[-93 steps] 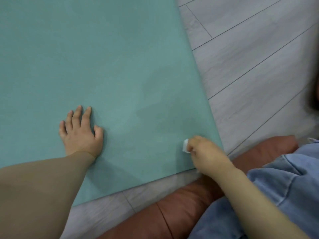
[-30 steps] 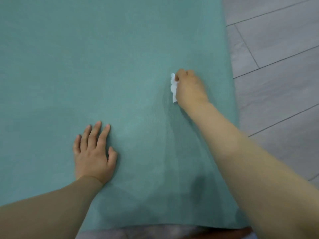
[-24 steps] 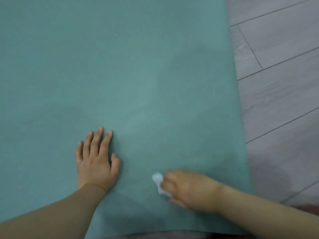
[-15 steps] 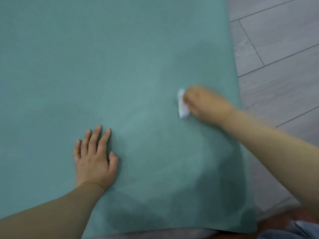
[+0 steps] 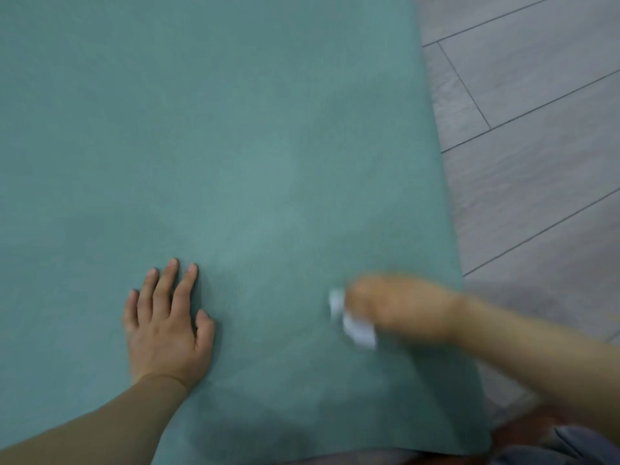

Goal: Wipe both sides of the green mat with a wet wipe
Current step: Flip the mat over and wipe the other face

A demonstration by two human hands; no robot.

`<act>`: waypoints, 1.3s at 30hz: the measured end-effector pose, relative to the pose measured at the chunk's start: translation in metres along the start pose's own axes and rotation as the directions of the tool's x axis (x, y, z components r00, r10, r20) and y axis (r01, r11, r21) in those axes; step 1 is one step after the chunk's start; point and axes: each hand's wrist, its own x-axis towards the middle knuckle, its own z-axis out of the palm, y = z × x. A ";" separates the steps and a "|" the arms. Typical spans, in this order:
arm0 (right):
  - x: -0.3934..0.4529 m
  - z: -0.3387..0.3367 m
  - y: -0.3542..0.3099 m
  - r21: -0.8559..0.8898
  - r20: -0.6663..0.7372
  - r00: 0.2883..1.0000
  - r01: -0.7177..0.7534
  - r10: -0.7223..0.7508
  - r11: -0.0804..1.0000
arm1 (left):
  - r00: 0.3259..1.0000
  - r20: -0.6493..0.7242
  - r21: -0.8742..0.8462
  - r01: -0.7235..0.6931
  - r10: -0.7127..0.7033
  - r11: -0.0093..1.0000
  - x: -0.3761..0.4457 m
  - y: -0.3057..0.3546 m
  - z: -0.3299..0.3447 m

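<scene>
The fingers of the right hand [image 5: 399, 308], blurred by motion, curl around a small crumpled white wet wipe [image 5: 355, 322], whose free end shows at the left side of the fist and lies against the flat green fabric-textured mat [image 5: 251, 146]. This hand sits near the mat's right edge and near corner. The left hand [image 5: 167, 325] lies palm down on the mat, fingers straight and slightly spread, grasping nothing, well apart from the wipe. Both bare forearms enter from the lower edge. The mat covers most of the view and rests on a grey wood-plank floor [image 5: 536, 129], visible to the right. Blue-grey cloth [image 5: 570, 448] shows at the lower right corner.
</scene>
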 end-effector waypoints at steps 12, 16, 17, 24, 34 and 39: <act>-0.060 0.062 -0.030 -0.193 0.191 0.979 0.107 -0.070 0.975 | 1.000 0.008 -0.011 -0.004 0.004 1.000 0.000 0.000 -0.002; -0.053 0.032 0.006 -0.289 0.008 0.990 0.140 -0.144 0.947 | 1.000 0.004 -0.006 0.002 -0.002 1.000 0.000 0.001 -0.001; -0.040 0.009 0.031 -0.329 -0.113 0.988 0.066 -0.109 0.942 | 1.000 0.006 -0.004 0.002 -0.002 1.000 0.001 0.001 -0.002; -0.012 -0.034 0.076 -0.027 -0.672 0.604 -0.598 0.428 0.801 | 1.000 0.003 -0.008 -0.002 0.002 1.000 0.000 0.001 -0.001; -0.079 -0.001 0.042 -0.449 -0.136 0.983 0.049 -0.122 0.892 | 1.000 0.011 -0.025 -0.001 0.001 1.000 0.001 0.000 0.000; -0.039 -0.053 0.098 0.052 -0.636 0.578 -0.629 0.512 0.775 | 1.000 -0.009 -0.032 -0.001 0.000 0.999 0.000 0.001 0.001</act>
